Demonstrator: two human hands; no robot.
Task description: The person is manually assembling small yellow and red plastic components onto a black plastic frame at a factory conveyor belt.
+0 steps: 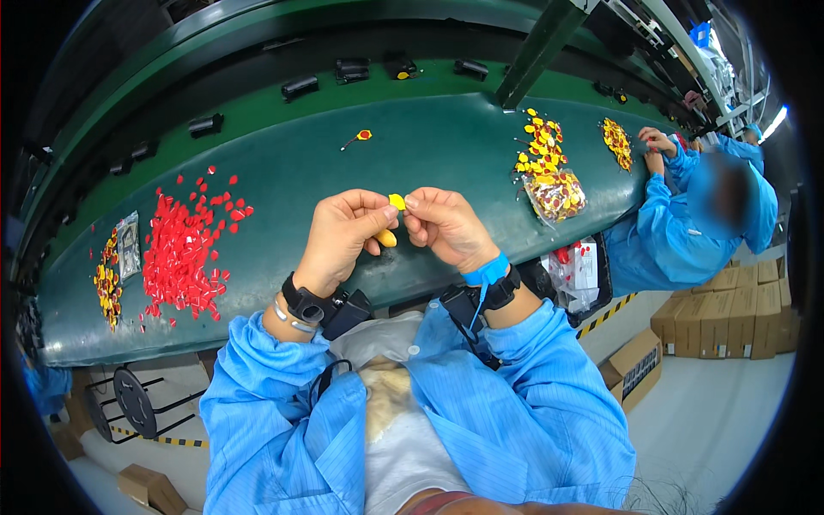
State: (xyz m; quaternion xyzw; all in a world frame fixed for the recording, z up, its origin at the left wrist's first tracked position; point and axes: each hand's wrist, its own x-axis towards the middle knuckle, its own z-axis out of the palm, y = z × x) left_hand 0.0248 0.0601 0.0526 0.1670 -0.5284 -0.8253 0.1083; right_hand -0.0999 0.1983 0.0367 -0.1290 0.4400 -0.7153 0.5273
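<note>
Above the green worktop [283, 184], my left hand [340, 230] pinches a small flat yellow piece [396, 202] between thumb and fingers. The fingertips of my right hand [451, 225] are closed on the piece's other edge, so both hands meet on it. Something yellow and rounded, like a finger cot [387, 239], shows at a lower finger of my left hand. Beyond my hands, a red-and-yellow piece with a thin dark lead [364, 136] lies alone. To the left spreads a large heap of small red pieces [176, 257].
Yellow-and-red pieces [107, 283] lie at far left beside a clear bag [128, 246]. At right, a pile of yellow pieces [542, 142] touches a filled clear bag [556, 196]. A co-worker in blue [687, 219] handles another pile [616, 144]. Black parts [300, 87] line the far green strip.
</note>
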